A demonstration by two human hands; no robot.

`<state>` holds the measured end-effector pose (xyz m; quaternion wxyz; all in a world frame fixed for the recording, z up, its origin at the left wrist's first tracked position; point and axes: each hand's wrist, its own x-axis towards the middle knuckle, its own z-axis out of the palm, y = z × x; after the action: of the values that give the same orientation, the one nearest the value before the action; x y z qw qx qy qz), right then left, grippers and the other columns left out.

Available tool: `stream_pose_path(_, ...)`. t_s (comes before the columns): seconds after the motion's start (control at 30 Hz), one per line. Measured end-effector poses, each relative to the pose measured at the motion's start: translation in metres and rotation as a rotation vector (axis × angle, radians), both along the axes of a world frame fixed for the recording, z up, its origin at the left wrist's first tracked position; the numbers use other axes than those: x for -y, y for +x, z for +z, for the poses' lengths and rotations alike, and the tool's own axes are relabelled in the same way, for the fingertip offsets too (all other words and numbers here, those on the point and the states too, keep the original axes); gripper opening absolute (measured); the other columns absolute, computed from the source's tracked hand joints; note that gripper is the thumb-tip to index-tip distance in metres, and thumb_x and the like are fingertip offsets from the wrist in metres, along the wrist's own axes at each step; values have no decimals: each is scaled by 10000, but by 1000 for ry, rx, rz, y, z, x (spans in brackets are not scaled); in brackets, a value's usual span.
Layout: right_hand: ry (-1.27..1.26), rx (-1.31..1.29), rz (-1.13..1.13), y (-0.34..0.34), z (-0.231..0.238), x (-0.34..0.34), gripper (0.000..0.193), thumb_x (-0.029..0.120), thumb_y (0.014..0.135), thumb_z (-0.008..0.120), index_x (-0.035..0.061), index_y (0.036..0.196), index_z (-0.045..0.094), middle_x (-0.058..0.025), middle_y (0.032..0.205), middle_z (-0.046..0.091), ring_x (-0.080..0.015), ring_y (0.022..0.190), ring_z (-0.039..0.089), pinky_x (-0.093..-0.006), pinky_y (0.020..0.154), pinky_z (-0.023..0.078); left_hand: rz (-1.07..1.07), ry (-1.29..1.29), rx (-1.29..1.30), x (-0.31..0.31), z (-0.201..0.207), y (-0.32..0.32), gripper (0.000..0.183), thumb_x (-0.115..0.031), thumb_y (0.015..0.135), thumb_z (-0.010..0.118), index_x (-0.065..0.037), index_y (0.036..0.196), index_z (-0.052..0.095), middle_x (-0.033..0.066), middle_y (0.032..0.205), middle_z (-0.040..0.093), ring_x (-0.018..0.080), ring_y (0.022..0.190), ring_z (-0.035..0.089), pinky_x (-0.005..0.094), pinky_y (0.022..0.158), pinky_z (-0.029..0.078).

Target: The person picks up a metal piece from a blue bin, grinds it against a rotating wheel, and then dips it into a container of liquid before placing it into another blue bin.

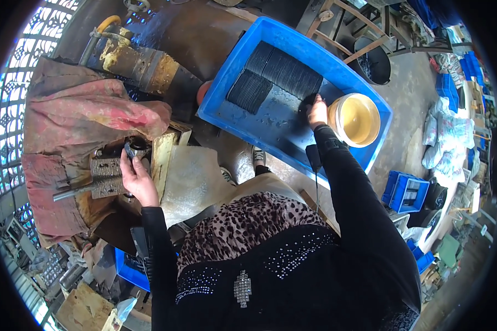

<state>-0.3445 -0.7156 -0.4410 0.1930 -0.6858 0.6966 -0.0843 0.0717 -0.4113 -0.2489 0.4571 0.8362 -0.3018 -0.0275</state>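
My left hand [139, 182] is raised at a machine on the left, its thumb and fingers pinching a small, thin dark piece [128, 149]. That piece is close to a dark round machine part [139, 144] under a draped cloth. Beside the hand is a ribbed metal block [107, 177]. My right hand [317, 112] reaches into a large blue tray [243, 128], fingers curled at the near end of a row of thin dark plates [290, 74]. What those fingers hold is hidden. A shorter stack of dark plates [249, 91] lies alongside the row.
A round tub of tan liquid or paste [359, 120] stands in the tray, against my right wrist. A stained red cloth [94, 105] covers the machine. A pale sheet [190, 176] hangs over my lap. Blue crates [406, 191] and plastic bags [446, 140] sit at the right.
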Motion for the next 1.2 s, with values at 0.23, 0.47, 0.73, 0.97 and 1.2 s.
stream_pose_path(0.23, -56, 79, 75, 14, -15, 0, 596, 91, 770, 694, -32, 1310, 473, -280, 1138, 612, -402, 1085, 590, -416, 967, 462, 27, -60, -10, 0, 12, 2, 357, -99, 971, 533, -1, 1314, 516, 59, 1073, 639, 107, 880, 586, 227, 740, 463)
stream_pose_path(0.47, -207, -284, 525, -51, -65, 38, 305, 325, 800, 655, 29, 730, 643, -202, 866, 659, -345, 906, 637, -430, 779, 530, 94, -90, 65, 0, 24, -5, 378, -77, 881, 632, -41, 1251, 564, 95, 1050, 679, 146, 939, 631, 306, 841, 507)
stream_pose_path(0.73, 167, 552, 491, 242, 172, -37, 342, 287, 907, 645, 1, 1093, 619, -55, 748, 618, -173, 626, 587, -279, 598, 491, 49, -726, -907, -141, 53, 27, 394, -71, 943, 556, -54, 1335, 523, 17, 907, 634, 93, 710, 570, 243, 650, 498)
stream_pose_path(0.97, 103, 736, 1041, 464, 329, -231, 415, 281, 937, 600, -21, 1220, 571, -127, 963, 670, -168, 843, 615, -279, 776, 495, 104, -275, -202, -253, 41, 72, 357, -93, 959, 540, -31, 1311, 541, 45, 801, 642, 89, 618, 552, 252, 598, 488)
stream_pose_path(1.2, -370, 442, 1278, 576, 335, -343, 502, 427, 931, 555, -7, 1183, 545, -269, 990, 651, -441, 944, 620, -498, 801, 493, 74, -305, -288, -308, 24, 55, 729, 139, 788, 456, -149, 1454, 397, 63, 999, 589, 132, 667, 496, 252, 620, 466)
